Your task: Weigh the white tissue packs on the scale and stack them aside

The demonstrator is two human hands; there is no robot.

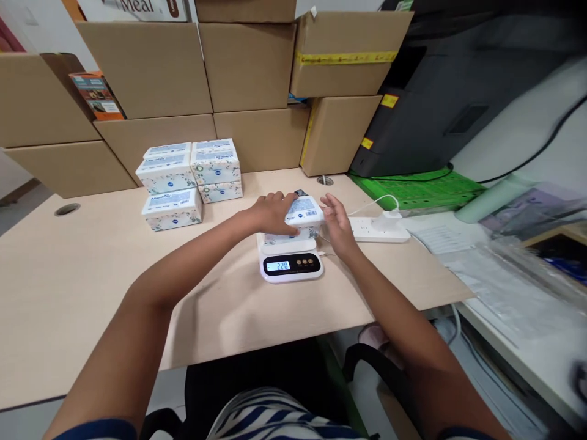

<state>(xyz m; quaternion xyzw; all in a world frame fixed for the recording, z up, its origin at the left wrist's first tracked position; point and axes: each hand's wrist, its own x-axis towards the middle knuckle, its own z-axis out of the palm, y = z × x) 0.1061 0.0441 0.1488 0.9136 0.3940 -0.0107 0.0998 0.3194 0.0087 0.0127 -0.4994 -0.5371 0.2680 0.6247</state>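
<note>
A white digital scale (293,276) with a lit display that appears to read 220 sits on the table before me. A floral-printed tissue pack (282,240) lies on its plate. Just above it is another tissue pack (305,211), slightly tilted; whether the two touch is hard to tell. My left hand (274,212) grips the upper pack from its left side, thumb toward the front. My right hand (338,225) is at the pack's right end with its fingers extended and apart; contact there is unclear. Several more tissue packs (172,209) stand stacked at the back left of the table.
Cardboard boxes (252,67) are piled along the table's back. A white power strip (378,230) with a plugged-in cable lies right of the scale. Farther right are a green slatted mat (422,188), a large black machine (440,104) and clear plastic wrapping (518,287).
</note>
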